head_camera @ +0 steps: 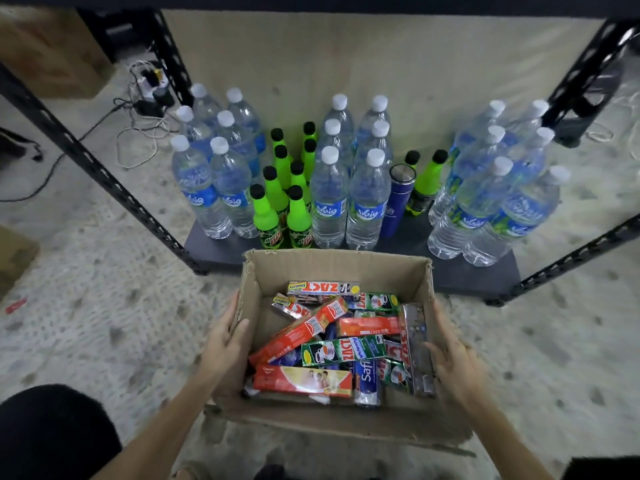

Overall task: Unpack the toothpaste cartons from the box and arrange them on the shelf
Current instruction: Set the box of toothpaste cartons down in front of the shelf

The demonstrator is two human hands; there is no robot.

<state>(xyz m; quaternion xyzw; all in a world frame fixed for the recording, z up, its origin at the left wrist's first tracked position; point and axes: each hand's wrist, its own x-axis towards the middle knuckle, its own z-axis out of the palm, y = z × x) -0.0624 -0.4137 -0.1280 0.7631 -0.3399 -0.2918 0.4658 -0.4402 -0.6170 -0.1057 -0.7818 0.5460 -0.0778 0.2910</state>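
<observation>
An open cardboard box (332,271) sits low in the frame's center on the floor (104,306), toothpaste cartons (343,351) jumbled inside. The left hand (225,337) clasps its left wall, thumb over the rim; the right hand (453,355) appears clamped on the right wall. Just beyond, bottles (329,188) crowd the shelf (478,275), its front edge bare.

Cartons (343,351) in box (332,268); box before shelf (460,275); bottles (329,188) on shelf.
</observation>
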